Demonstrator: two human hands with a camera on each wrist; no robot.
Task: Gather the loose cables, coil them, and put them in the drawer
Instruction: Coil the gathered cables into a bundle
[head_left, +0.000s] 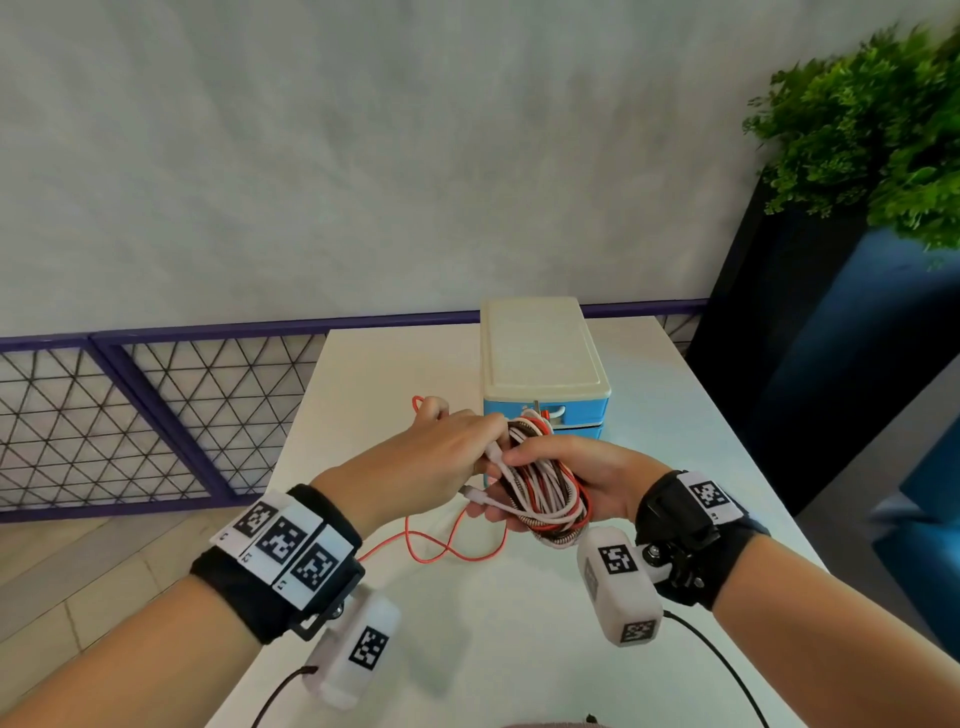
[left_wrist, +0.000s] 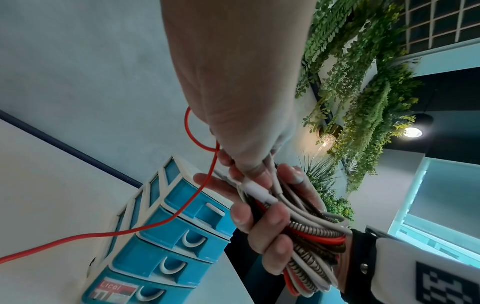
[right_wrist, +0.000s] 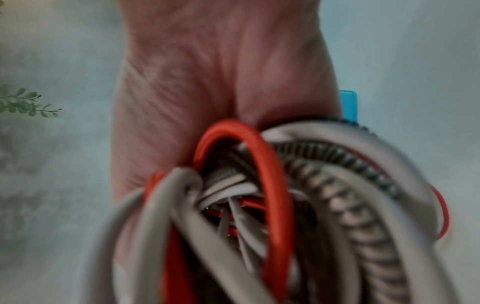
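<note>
My right hand (head_left: 605, 480) grips a coiled bundle of white, red and braided cables (head_left: 545, 488) above the white table (head_left: 467, 649). The bundle (right_wrist: 285, 205) fills the right wrist view, blurred, below the palm. My left hand (head_left: 457, 441) meets the bundle from the left. It pinches a thin red cable (left_wrist: 205, 185) that loops over its fingers, and its fingertips also touch a white plug (left_wrist: 259, 191). The loose red cable (head_left: 447, 556) trails down onto the table beneath both hands. Just behind stands the blue drawer unit (head_left: 540, 358), its drawers (left_wrist: 168, 236) shut.
A purple mesh railing (head_left: 156, 415) runs behind the table on the left. At the right stands a dark planter with a green plant (head_left: 872, 130). Black leads (head_left: 727, 670) hang from both wrist cameras over the table's near part.
</note>
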